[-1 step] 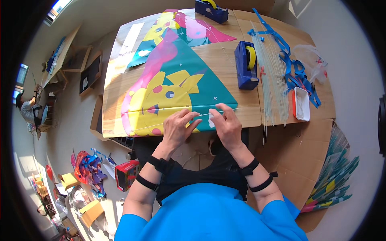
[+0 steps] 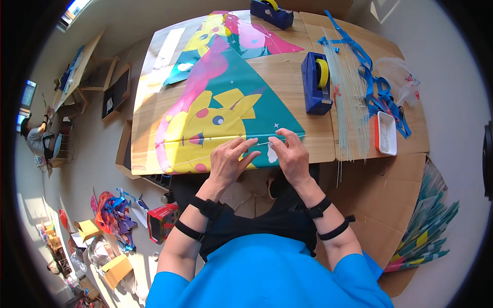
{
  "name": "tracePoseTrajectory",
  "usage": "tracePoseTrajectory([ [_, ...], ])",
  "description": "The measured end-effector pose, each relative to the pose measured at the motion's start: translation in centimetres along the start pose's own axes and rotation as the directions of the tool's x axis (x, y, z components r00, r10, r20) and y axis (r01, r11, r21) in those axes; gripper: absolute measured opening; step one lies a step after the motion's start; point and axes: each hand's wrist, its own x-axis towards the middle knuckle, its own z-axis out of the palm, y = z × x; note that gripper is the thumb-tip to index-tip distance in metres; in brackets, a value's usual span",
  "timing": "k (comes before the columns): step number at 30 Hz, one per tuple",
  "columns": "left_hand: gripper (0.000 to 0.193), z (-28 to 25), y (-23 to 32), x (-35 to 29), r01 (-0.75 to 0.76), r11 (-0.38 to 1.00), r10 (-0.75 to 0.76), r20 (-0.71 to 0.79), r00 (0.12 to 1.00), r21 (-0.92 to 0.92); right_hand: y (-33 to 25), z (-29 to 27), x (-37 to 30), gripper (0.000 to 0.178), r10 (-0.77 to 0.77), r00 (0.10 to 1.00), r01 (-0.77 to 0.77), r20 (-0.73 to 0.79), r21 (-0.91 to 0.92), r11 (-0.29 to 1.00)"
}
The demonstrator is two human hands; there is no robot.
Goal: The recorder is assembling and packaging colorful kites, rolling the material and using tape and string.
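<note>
A triangular kite point(image 2: 271, 97) of glossy teal, pink and yellow sheet, printed with a yellow cartoon character, lies on the wooden table in front of me. A thin pale rod point(image 2: 263, 144) runs across it close to the table's near edge. My left hand point(image 2: 226, 160) rests over the yellow print, its thumb and fingers apart on either side of the rod. To the right, my right hand point(image 2: 291, 156) has curled fingers with thumb and index at the rod; their exact contact is partly hidden. Behind lies a second kite sheet point(image 2: 257, 38).
A blue tape dispenser point(image 2: 311, 87) stands right of the kite, another dispenser point(image 2: 272, 15) at the far edge. Beyond are a bundle of thin clear rods point(image 2: 352, 108), blue ribbon point(image 2: 363, 59), and a white-and-red tray point(image 2: 387, 134). Rolled kites point(image 2: 426, 226) stand in a carton.
My left hand's index finger has lifted away from the rod and its thumb, widening the gap. My right hand has shifted very slightly, with the view itself moving a little.
</note>
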Motion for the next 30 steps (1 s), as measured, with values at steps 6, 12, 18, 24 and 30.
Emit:
tracePoseTrajectory([
  [6,0.018,1.8,-3.1,1.2,-0.066,0.992,0.071,-0.041,0.997,0.103,2.6,3.4,0.8,0.019,-0.103,0.991,0.102,0.086,0.017,0.995],
  [12,0.011,2.1,-3.7,1.6,-0.072,0.995,0.075,-0.038,0.996,0.073,2.0,4.7,1.3,0.015,-0.124,0.984,0.12,0.126,0.04,0.992],
  [18,0.01,2.7,-7.8,0.9,-0.06,0.986,0.072,-0.072,0.995,0.154,6.2,3.3,0.8,0.009,0.022,0.995,-0.021,0.101,-0.017,1.0],
  [24,0.016,4.2,-10.3,-0.1,0.027,0.994,-0.024,-0.021,0.999,0.109,8.6,4.1,-0.2,0.01,0.096,0.983,-0.085,0.158,-0.077,0.993],
  [30,0.022,5.2,-11.1,-0.6,0.144,0.986,-0.149,-0.061,0.987,-0.085,7.1,5.4,0.2,0.016,-0.024,0.981,0.055,0.192,-0.158,0.986],
])
